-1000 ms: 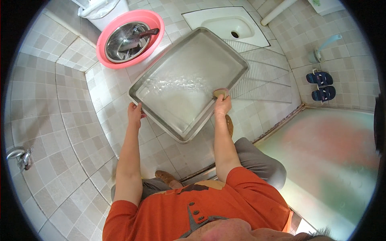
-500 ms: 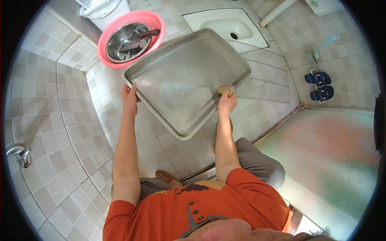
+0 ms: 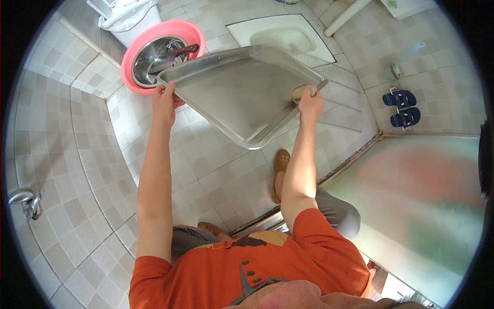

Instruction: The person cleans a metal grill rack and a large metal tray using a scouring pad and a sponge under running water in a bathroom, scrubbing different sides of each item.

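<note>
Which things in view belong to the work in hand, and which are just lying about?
In use:
metal tray, edge held by the left hand
oval pad, in the right hand at the tray's rim

Apparently lying about:
pink basin holding a metal bowl and dark-handled tool
wire rack
blue sandals

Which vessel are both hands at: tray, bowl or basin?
The rectangular metal tray: the left hand grips its left corner, the right hand holds a pale pad at its right edge. The round bowl sits in the pink basin, both untouched.
</note>
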`<state>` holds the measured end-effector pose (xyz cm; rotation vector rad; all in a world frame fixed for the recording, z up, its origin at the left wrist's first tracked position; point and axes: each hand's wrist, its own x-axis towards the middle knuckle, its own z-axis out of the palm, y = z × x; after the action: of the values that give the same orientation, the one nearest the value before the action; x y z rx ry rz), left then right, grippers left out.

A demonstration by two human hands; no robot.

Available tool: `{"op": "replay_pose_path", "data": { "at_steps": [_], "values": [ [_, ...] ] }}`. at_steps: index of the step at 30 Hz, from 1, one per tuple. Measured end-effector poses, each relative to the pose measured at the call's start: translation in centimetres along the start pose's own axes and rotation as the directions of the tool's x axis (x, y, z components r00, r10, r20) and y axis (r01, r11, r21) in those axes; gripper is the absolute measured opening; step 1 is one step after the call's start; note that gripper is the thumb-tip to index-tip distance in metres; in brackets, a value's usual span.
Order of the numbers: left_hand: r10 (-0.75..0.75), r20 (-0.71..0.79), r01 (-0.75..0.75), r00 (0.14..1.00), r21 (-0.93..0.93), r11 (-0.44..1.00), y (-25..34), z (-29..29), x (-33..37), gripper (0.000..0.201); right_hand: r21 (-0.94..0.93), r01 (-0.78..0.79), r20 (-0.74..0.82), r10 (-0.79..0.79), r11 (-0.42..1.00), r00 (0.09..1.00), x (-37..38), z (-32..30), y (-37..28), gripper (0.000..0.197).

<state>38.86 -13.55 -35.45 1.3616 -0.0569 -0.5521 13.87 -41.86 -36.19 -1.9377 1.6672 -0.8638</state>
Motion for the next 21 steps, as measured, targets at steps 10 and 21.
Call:
{"op": "replay_pose_path", "data": {
  "at_steps": [10, 21],
  "values": [
    [-0.097, 0.030, 0.101, 0.995, -0.206, 0.973, 2.8, 3.5, 0.0, 0.021, -0.295, 0.294, 0.369, -0.176, 0.909, 0.913, 15.5, -0.4, -7.4, 0.042],
    [-0.569, 0.049, 0.430, 0.821, -0.709, 0.559, -6.8, 2.5, -3.4, 0.008, -0.541, 0.702, 0.577, -0.402, 0.464, 0.711, 15.5, 1.8, -22.7, 0.026]
  ]
}}
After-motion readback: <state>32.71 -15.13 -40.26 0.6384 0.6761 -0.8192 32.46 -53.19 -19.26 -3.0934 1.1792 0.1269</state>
